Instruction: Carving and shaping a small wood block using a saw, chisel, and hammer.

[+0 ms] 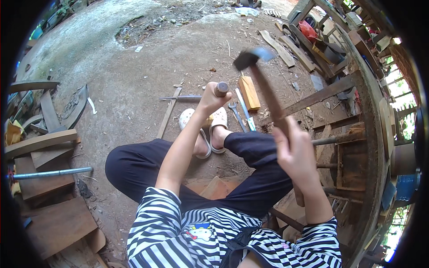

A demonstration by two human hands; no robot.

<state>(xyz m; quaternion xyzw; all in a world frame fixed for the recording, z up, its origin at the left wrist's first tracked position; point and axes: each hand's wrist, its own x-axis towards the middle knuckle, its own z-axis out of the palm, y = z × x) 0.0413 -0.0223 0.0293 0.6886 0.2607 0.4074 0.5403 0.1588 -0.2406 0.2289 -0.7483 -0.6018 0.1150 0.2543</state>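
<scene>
My right hand point(295, 147) is wrapped round the wooden handle of a hatchet point(269, 91), raised ahead of me. Its head is smeared by motion, dark on the left and shiny on the right. Closed in a fist, my left hand point(212, 99) grips an upright chisel point(221, 88); only its round butt shows, and its lower end is hidden. Between my shoes point(218, 117) a bit of wood point(208, 123) shows below that hand. Just right of my feet lie a wrench point(236, 115), a long thin tool with a pale blade point(245, 107) and a yellowish wooden block point(249, 93).
A wooden strip point(170, 112) and a dark pointed rod point(185, 98) cross on the ground left of my feet. Curved wooden pieces point(42, 142) and a metal pipe point(53, 173) are stacked at left. A wooden frame point(371, 134) stands close on my right. Boards point(277, 48) lie farther off.
</scene>
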